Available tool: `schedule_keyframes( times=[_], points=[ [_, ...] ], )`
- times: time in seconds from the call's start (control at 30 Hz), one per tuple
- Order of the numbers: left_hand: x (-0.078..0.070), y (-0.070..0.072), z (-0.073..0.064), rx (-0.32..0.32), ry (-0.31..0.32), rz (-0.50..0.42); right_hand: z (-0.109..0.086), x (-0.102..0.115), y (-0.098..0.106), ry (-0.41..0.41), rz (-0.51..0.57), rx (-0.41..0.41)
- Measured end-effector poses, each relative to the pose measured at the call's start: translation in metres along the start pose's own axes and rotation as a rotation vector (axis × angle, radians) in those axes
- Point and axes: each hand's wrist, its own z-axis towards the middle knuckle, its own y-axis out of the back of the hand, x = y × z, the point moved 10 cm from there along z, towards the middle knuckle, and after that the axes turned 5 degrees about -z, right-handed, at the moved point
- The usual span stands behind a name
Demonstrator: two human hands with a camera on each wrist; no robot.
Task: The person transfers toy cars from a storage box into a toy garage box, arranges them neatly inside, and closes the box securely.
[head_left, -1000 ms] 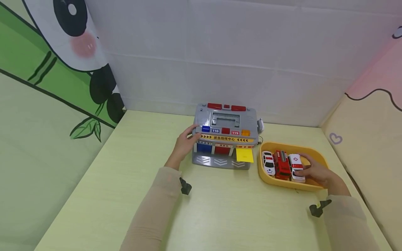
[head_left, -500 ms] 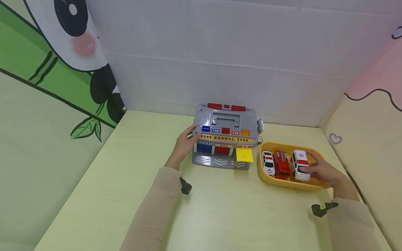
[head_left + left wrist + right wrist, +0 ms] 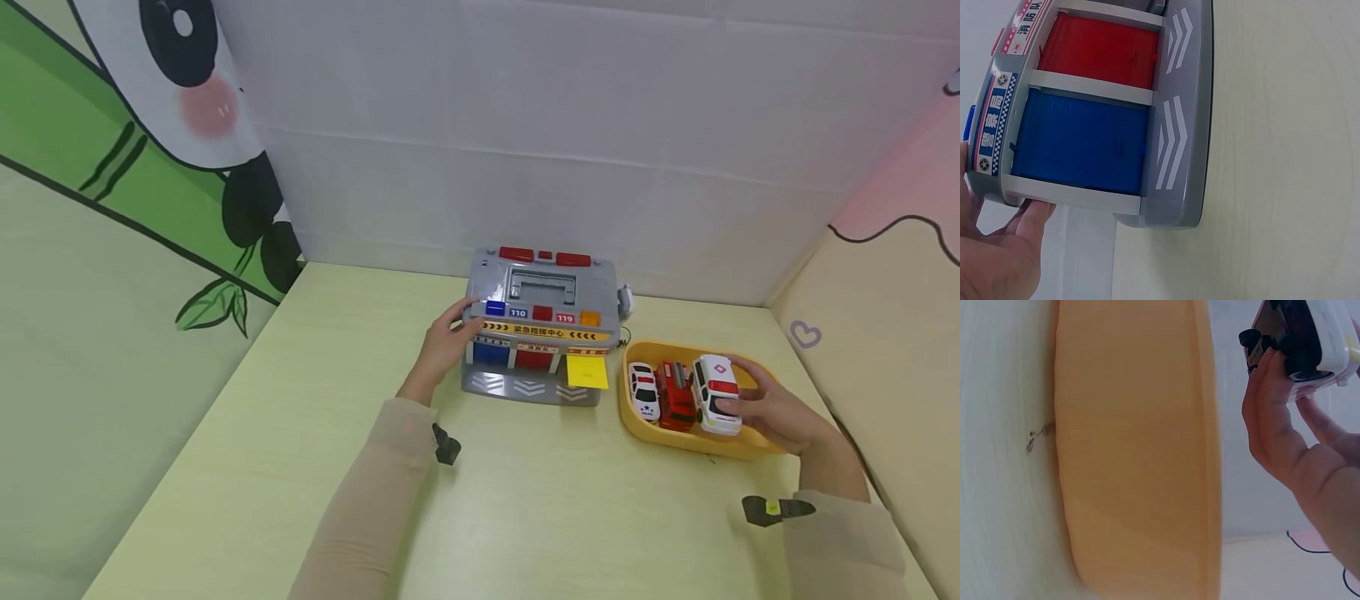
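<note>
A grey toy emergency station (image 3: pixel 536 287) stands by the back wall, with blue and red doors in front and a yellow door raised at its right. My left hand (image 3: pixel 442 342) grips its left front corner; in the left wrist view, fingers (image 3: pixel 1035 222) curl against the side wall under the roof edge. My right hand (image 3: pixel 780 410) holds a white toy ambulance (image 3: pixel 716 396) between thumb and fingers, over the yellow bin (image 3: pixel 645 431). The right wrist view shows the ambulance (image 3: pixel 1322 337) above the bin's rim, its wheels facing the camera.
Inside the bin, a white toy police car (image 3: pixel 643 392) lies left of a red toy fire truck (image 3: pixel 675 398). A small grey-white piece (image 3: pixel 626 302) sticks out from the station's right side, with a dark cord below it. Walls border the pale table (image 3: pixel 570 500) behind and to the right.
My right hand has taken the ambulance up from beside the fire truck, moving it slightly right and then higher. The left hand stays on the station.
</note>
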Motion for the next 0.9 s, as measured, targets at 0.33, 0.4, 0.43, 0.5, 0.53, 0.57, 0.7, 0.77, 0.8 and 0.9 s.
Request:
schedule_keyframes(
  times=[0.33,0.4,0.43,0.5,0.53,0.57,0.7,0.77,0.8,0.9],
  points=[
    [0.003,0.0,0.002,-0.009,0.004,0.026,-0.001,0.008,-0.017,0.022,0.006,0.011],
    [0.003,0.0,0.002,-0.011,0.002,0.025,-0.001,0.01,-0.021,0.021,-0.01,0.007],
    [0.003,0.0,0.002,-0.011,0.001,0.023,-0.001,0.01,-0.023,0.019,-0.018,0.004],
    [0.003,0.0,0.002,-0.01,0.0,0.019,-0.001,0.012,-0.027,0.012,-0.038,-0.003],
    [0.003,0.0,0.002,-0.01,0.0,0.018,-0.001,0.012,-0.029,0.007,-0.045,-0.009],
    [0.003,0.0,0.002,-0.01,0.0,0.018,-0.001,0.013,-0.031,0.001,-0.054,-0.015],
    [0.004,0.0,0.003,-0.011,0.002,0.022,-0.002,0.012,-0.038,-0.032,-0.086,-0.044],
    [0.003,0.0,0.003,-0.01,-0.001,0.022,-0.002,0.011,-0.041,-0.053,-0.106,-0.055],
    [0.003,0.0,0.003,-0.009,-0.002,0.023,-0.002,0.011,-0.043,-0.064,-0.117,-0.061],
    [0.004,0.0,0.003,-0.009,-0.006,0.022,-0.003,0.008,-0.046,-0.099,-0.16,-0.079]
  ],
)
